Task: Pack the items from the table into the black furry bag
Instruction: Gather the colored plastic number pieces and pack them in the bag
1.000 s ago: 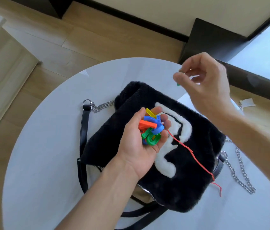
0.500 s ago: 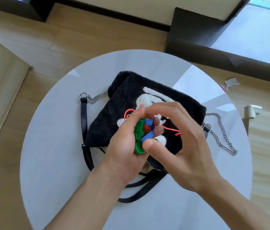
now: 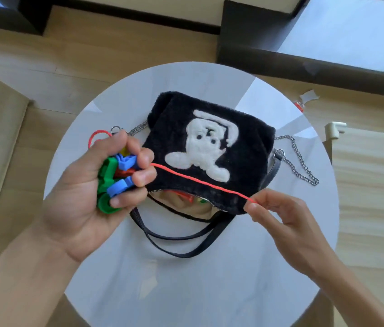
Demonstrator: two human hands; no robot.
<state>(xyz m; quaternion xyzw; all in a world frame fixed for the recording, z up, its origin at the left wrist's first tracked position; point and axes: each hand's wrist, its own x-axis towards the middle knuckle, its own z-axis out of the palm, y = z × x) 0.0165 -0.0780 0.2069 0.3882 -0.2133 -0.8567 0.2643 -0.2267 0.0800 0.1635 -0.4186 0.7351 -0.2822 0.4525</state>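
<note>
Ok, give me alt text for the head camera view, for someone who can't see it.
Left hand grips a bunch of coloured plastic pieces while the right hand pinches a red cord stretched taut between them, above an unzipped black furry bag on a round white table.

The left hand (image 3: 84,185) is raised palm-up at the left, fingers curled tight around a clutch of coloured plastic pieces (image 3: 115,178), forearm running off the lower left corner. The right hand (image 3: 287,223) reaches in from the lower right, its thumb and forefinger pinching the end of a red cord (image 3: 200,182) stretched straight between both hands.
</note>
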